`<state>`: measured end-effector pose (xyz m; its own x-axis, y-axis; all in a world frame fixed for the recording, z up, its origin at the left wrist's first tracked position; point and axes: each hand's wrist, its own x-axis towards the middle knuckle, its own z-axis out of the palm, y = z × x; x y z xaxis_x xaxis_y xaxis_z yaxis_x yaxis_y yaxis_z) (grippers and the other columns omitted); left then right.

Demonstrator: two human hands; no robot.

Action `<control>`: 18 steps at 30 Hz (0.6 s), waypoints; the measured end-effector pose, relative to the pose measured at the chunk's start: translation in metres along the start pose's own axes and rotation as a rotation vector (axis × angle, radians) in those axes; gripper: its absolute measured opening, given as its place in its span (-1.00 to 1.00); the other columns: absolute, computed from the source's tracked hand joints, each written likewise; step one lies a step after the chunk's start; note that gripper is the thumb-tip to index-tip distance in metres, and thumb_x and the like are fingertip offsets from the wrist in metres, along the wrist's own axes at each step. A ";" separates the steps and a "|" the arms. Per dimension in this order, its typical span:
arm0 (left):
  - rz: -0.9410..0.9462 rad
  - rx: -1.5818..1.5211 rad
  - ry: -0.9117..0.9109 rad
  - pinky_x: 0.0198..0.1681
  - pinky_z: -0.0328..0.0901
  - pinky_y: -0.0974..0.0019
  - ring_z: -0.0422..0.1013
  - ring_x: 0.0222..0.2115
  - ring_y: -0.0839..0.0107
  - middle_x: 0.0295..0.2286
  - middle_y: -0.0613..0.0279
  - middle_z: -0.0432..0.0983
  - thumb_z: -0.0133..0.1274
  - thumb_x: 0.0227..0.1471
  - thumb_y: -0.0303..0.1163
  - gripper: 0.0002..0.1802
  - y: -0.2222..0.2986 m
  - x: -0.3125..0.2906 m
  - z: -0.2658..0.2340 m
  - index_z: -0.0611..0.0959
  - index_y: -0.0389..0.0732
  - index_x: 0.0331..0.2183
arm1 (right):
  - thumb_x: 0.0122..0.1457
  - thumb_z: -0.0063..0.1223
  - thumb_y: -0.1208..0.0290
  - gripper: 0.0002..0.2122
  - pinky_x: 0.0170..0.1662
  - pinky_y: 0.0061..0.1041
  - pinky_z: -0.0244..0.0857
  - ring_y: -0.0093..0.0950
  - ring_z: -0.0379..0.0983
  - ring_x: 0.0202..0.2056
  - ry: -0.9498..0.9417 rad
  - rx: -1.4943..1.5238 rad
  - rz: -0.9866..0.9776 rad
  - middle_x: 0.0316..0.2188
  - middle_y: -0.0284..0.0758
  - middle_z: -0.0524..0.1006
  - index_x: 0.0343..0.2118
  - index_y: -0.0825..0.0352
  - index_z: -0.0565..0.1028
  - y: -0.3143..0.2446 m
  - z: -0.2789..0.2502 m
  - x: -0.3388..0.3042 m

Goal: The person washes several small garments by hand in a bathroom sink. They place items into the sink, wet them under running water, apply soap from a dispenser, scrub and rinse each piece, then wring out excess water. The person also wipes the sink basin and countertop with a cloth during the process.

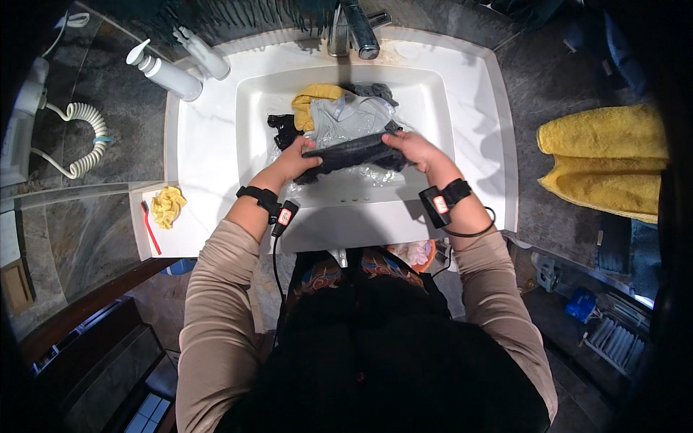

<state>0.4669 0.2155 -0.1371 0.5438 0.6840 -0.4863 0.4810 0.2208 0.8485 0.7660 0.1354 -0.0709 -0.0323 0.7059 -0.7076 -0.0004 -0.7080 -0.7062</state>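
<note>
Over the white sink (249,108), a dark grey, wet-looking cloth garment (354,154) is stretched between my two hands. My left hand (292,160) is closed on its left end, thumb along the edge. At the other end, my right hand (419,150) pinches the cloth between thumb and fingers. Just beyond lies a light grey garment (346,119), with a yellow cloth (317,94) bunched at its far left. A black lacy cloth (283,131) rests beside my left hand, and another dark cloth (374,92) sits at the back. Water glistens around the pile.
A faucet (354,32) overhangs the sink's far side. Two pump bottles (170,76) (206,54) stand at the far left. A red toothbrush (151,227) and crumpled yellow cloth (168,207) lie front left. Yellow towels (603,159) hang at right; an orange basin (431,256) sits below.
</note>
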 end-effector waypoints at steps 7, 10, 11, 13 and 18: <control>-0.464 0.749 0.262 0.11 0.09 0.06 0.04 0.12 0.03 0.09 0.00 0.11 0.09 -0.17 0.17 -0.12 -0.025 0.015 0.040 0.33 -0.16 0.10 | 0.19 -0.05 0.13 -0.55 -0.25 -0.38 0.32 -0.36 0.44 -0.27 0.265 -0.134 0.073 -0.23 -0.16 0.51 0.00 0.40 0.35 0.070 0.032 0.059; -0.329 0.647 0.396 0.15 0.03 0.10 0.02 0.11 -0.05 0.05 -0.14 0.09 0.15 -0.16 -0.12 -0.12 -0.035 0.027 0.065 0.16 -0.30 0.12 | 0.22 -0.12 0.10 -0.48 -0.10 -0.18 0.26 -0.25 0.32 -0.02 0.406 -0.093 0.076 0.01 -0.12 0.36 0.16 0.26 0.16 0.073 0.065 0.061; -0.261 0.489 0.432 0.15 0.03 0.11 0.02 0.11 -0.06 0.05 -0.17 0.08 0.14 -0.17 -0.21 -0.14 -0.037 0.029 0.074 0.14 -0.28 0.12 | 0.23 -0.14 0.13 -0.45 -0.04 0.03 0.18 -0.16 0.19 0.10 0.294 0.038 0.127 0.13 -0.11 0.23 0.22 0.20 0.04 0.072 0.070 0.060; -0.276 0.214 0.408 0.06 0.15 0.14 0.15 0.03 -0.03 -0.01 -0.20 0.18 0.01 -0.20 -0.56 -0.19 -0.032 0.035 0.086 0.07 -0.25 0.12 | 0.22 -0.14 0.11 -0.47 -0.04 -0.02 0.21 -0.20 0.28 0.01 0.295 0.271 0.197 0.01 -0.09 0.33 0.18 0.24 0.10 0.070 0.083 0.062; -0.082 -0.450 0.228 -0.14 0.30 0.23 0.34 -0.18 0.19 -0.18 0.00 0.35 -0.11 -0.12 -0.54 -0.49 0.002 0.020 0.098 0.37 -0.22 -0.02 | 0.25 -0.31 0.05 -0.62 -0.27 -0.11 0.38 -0.26 0.45 -0.29 -0.030 0.673 0.184 -0.24 -0.19 0.45 -0.04 0.22 0.29 0.068 0.096 0.068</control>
<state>0.5463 0.1608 -0.1654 0.3289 0.7752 -0.5393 0.1447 0.5229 0.8400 0.6676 0.1335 -0.1648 -0.1187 0.5794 -0.8064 -0.6113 -0.6826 -0.4005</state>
